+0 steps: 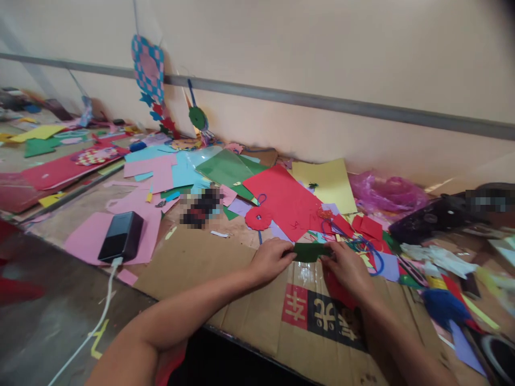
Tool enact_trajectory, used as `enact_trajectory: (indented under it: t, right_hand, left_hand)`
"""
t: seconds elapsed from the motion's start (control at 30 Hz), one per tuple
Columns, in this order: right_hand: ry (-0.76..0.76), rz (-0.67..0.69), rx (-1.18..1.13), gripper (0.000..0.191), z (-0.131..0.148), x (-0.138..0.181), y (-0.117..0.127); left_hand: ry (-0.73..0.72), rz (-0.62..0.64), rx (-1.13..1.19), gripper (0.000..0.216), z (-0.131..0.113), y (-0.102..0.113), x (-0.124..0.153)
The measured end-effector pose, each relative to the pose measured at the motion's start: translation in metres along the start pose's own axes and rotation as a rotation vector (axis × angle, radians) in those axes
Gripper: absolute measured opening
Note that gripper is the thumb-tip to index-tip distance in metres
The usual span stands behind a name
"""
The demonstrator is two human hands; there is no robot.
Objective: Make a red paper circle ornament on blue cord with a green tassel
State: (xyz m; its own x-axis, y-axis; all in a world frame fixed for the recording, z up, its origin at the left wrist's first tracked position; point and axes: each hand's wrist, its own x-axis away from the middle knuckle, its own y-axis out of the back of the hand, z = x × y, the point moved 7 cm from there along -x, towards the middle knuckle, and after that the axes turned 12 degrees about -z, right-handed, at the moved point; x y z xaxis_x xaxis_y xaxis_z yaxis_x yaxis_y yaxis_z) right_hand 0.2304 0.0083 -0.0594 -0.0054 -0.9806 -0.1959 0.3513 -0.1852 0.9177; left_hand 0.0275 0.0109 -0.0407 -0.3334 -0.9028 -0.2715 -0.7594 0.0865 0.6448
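A small dark green paper piece (309, 251) is held low over a flattened cardboard sheet (225, 279). My left hand (270, 261) pinches its left end, fingers closed. My right hand (349, 269) pinches its right end, fingers closed too. A red paper sheet (285, 201) lies just beyond the hands, with a red scalloped paper disc (258, 219) on a blue cord beside it. Small red paper pieces (368, 227) and a blue cord (368, 252) lie close to my right hand.
Coloured paper sheets cover the table: pink (140, 225), green (227, 169), yellow (328, 185), light blue (183, 169). A black power bank (121, 236) with a white cable sits at left. A woven paper ornament (148, 67) hangs on the wall. A pink plastic bag (386, 193) and black device (434, 217) lie right.
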Motion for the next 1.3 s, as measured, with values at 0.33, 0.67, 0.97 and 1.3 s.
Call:
enact_trajectory:
  t: [0.33,0.67,0.97,1.3]
  right_hand:
    - [0.036,-0.006,-0.097,0.017,0.011,-0.004,0.015]
    - [-0.008,0.031,0.072,0.013,0.015,-0.008,0.021]
    - [-0.029,0.0,-0.219,0.007,0.009,-0.021,0.019]
    - [-0.14,-0.372,-0.464,0.042,-0.01,-0.056,0.059]
  left_hand:
    - [0.191,-0.108,0.264,0.023,0.019,0.001,-0.006]
    - [0.28,-0.184,0.435,0.024,0.02,0.008,-0.006]
    - [0.258,-0.197,0.411,0.023,0.02,0.008,-0.006]
    - [0.324,-0.208,0.548,0.026,0.019,0.013,-0.009]
